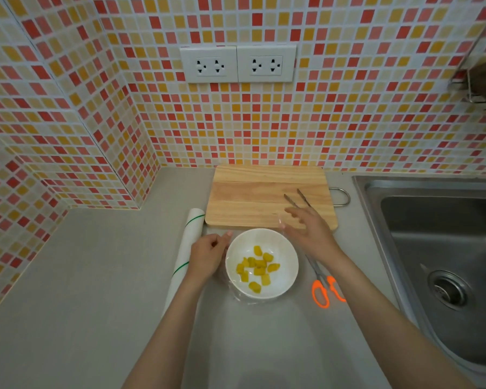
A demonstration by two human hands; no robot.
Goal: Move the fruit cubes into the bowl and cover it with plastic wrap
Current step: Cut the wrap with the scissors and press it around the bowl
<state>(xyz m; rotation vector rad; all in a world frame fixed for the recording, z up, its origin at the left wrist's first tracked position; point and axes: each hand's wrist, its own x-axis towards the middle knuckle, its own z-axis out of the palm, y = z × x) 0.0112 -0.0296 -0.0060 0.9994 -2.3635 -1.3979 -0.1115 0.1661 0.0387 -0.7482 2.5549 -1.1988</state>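
Observation:
A white bowl (285, 258) holding several yellow fruit cubes (257, 269) stands on the grey counter, in front of the wooden cutting board (250, 196). Clear plastic wrap (240, 299) lies over and around the bowl; its crinkled edge shows at the front rim. At the bowl's left rim, my left hand (208, 255) has its fingers curled and pinches the wrap. My right hand (309, 233) hovers at the bowl's far right with fingers spread, over the board's front edge, with a shiny bit of wrap at its fingertips.
The plastic wrap roll (190, 242) lies left of the bowl. Metal tongs (299, 199) rest on the board. Orange-handled scissors (323, 290) lie right of the bowl. A steel sink (443, 248) fills the right side. Tiled walls stand behind and to the left.

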